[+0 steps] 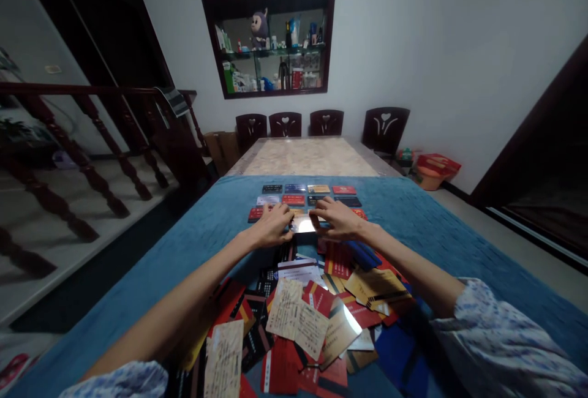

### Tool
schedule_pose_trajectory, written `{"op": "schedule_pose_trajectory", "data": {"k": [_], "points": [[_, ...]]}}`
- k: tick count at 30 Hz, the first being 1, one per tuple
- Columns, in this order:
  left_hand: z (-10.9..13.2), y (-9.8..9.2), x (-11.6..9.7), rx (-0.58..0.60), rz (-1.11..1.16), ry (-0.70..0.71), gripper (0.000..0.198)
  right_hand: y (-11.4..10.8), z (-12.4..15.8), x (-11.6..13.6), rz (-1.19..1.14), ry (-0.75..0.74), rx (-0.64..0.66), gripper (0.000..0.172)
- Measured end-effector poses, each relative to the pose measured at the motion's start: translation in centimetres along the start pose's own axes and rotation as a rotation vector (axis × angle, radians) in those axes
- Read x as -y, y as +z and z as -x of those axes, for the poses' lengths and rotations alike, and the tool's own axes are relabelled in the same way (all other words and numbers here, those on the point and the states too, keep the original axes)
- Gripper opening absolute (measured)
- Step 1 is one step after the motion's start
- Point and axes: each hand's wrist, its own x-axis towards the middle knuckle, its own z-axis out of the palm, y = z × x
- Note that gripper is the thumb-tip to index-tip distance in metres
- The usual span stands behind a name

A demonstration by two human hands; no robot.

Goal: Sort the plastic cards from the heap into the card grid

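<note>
Between my two hands is a shiny card (304,225), its face washed out by glare. My left hand (273,225) pinches the card's left end with bent fingers. At its right end, my right hand (339,220) curls its fingers round the edge. Just beyond are rows of laid-out cards, among them a red card (344,190), a blue card (294,189) and a black card (272,189). Some cards in the nearest row are partly hidden by my hands. Closer to me, between my forearms, spreads a loose heap of overlapping cards (298,318) in red, gold, black, white and blue.
A blue cloth (184,226) covers the near part of the table, with a marble-patterned top (298,156) showing beyond it. Several dark chairs (326,123) stand at the far end. A wooden railing (92,117) runs along the left, and an orange bucket (429,179) sits right.
</note>
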Motion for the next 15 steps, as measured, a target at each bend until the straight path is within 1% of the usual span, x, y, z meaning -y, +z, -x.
{"op": "schedule_pose_trajectory", "data": {"k": [3, 7, 12, 15], "points": [[-1.5, 0.0, 0.1, 0.009, 0.013, 0.022, 0.032, 0.1, 0.1, -1.3, -0.023, 0.003, -0.010, 0.018], [-3.4, 0.4, 0.4, 0.018, 0.023, 0.031, 0.025, 0.4, -0.1, -3.0, -0.035, 0.018, -0.002, 0.016], [-5.7, 0.9, 1.1, 0.014, 0.057, 0.030, 0.032, 0.7, -0.8, -5.0, -0.010, 0.037, 0.005, 0.016], [-7.0, 1.0, 1.5, 0.031, 0.037, 0.026, 0.031, 0.8, -1.4, -6.1, 0.018, 0.037, 0.005, 0.015]]}}
